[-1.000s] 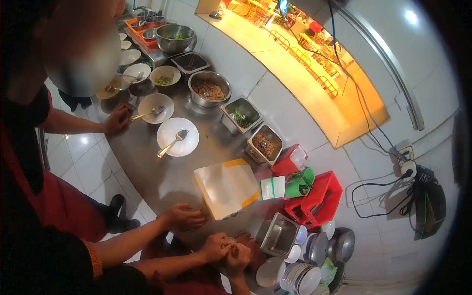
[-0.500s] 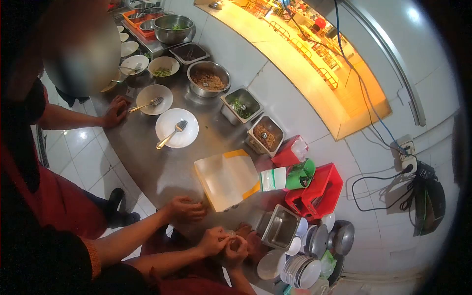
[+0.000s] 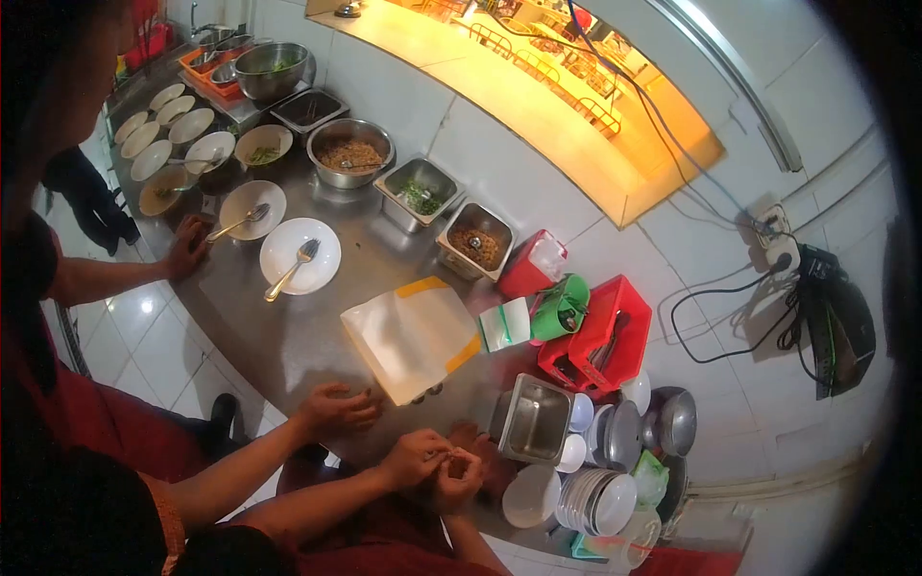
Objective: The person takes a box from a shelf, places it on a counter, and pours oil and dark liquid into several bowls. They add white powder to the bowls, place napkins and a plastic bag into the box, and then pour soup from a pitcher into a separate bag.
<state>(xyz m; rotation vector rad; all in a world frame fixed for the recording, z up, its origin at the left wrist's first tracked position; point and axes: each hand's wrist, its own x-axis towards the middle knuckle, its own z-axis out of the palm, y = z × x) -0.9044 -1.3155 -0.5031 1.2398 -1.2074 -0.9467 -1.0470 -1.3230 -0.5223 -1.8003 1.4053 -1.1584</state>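
Note:
At the bottom of the view, my left hand [image 3: 417,461] and my right hand [image 3: 460,480] meet close together by the table's front edge. Their thumbs and fingertips are pinched. Whatever lies between them is too small to make out. Just beyond my hands on the steel table [image 3: 317,346] is a whitish, flat, box-like thing with yellow edges [image 3: 408,336]. A rectangular steel pan [image 3: 536,419] stands to the right of my hands, with a white bowl [image 3: 530,496] and a stack of white dishes [image 3: 586,501] beside it.
A co-worker's hand [image 3: 341,408] hovers left of mine; another hand [image 3: 187,247] rests on the table edge. Two dishes with cutlery, a white plate [image 3: 307,245] and a bowl [image 3: 254,197], lie beyond. Food containers [image 3: 477,240] and red bins [image 3: 605,336] line the wall.
The camera view has shifted, so the table appears further left and higher. A blurred pale round shape has left the upper left, uncovering several bowls. My hands stay pinched together.

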